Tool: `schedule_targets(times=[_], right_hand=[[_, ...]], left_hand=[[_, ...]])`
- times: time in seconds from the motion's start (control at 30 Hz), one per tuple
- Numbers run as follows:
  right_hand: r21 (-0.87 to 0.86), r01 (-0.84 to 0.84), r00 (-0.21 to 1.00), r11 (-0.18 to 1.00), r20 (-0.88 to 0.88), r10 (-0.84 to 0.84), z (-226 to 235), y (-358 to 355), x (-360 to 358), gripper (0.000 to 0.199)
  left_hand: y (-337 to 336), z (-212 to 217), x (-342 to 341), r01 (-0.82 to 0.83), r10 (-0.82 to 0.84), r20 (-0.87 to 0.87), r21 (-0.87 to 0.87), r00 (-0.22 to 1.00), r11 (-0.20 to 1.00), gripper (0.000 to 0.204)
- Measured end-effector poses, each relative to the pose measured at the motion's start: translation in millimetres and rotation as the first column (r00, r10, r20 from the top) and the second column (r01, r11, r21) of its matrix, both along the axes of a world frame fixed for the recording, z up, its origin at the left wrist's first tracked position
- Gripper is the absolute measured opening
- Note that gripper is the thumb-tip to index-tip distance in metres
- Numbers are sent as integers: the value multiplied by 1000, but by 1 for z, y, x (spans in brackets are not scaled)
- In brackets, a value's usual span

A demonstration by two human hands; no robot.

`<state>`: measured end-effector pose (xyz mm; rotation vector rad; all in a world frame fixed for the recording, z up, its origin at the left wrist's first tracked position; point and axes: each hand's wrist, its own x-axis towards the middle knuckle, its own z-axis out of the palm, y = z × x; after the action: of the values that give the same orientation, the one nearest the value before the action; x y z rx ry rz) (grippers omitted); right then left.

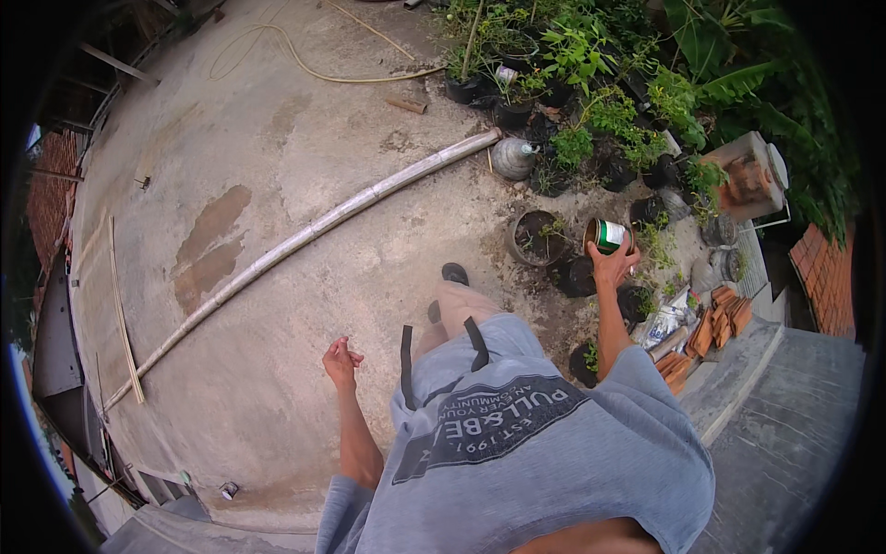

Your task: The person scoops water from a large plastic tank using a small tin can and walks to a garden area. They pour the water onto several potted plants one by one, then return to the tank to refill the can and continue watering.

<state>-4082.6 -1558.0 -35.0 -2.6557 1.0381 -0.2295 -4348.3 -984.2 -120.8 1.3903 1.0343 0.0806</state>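
My right hand (613, 268) is stretched forward and grips a green and white tin can (605, 235), held tilted on its side above a small dark pot (574, 275). Just left of the can stands a larger round pot (533, 237) with soil and a small plant. My left hand (340, 360) hangs out at my side over the concrete floor, fingers loosely curled and holding nothing. My grey shirt and one foot in a dark sandal (454, 273) are below me.
A long pale bamboo pole (305, 237) lies diagonally across the concrete. Several potted plants (591, 129) crowd the far right. A yellow hose (305, 65) curls at the back. Stacked red roof tiles (715, 323) and a low concrete step (738, 388) are on the right.
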Motion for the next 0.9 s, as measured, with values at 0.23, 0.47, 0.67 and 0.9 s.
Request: schedule_targets(times=[0.23, 0.47, 0.67, 0.9], right_hand=[[780, 460, 877, 424, -325, -354, -144, 56, -42, 108], [719, 433, 878, 543, -472, -74, -229, 147, 20, 107], [715, 286, 951, 638, -291, -101, -148, 337, 317, 100], [638, -443, 848, 630, 71, 524, -65, 595, 561, 107]], left_hand=[[-3, -48, -6, 213, -125, -327, 248, 937, 945, 53], [23, -96, 40, 392, -195, -758, 86, 622, 916, 60], [133, -74, 195, 21, 54, -234, 306, 971, 952, 65], [202, 201, 612, 292, -356, 186, 302, 916, 908, 49]])
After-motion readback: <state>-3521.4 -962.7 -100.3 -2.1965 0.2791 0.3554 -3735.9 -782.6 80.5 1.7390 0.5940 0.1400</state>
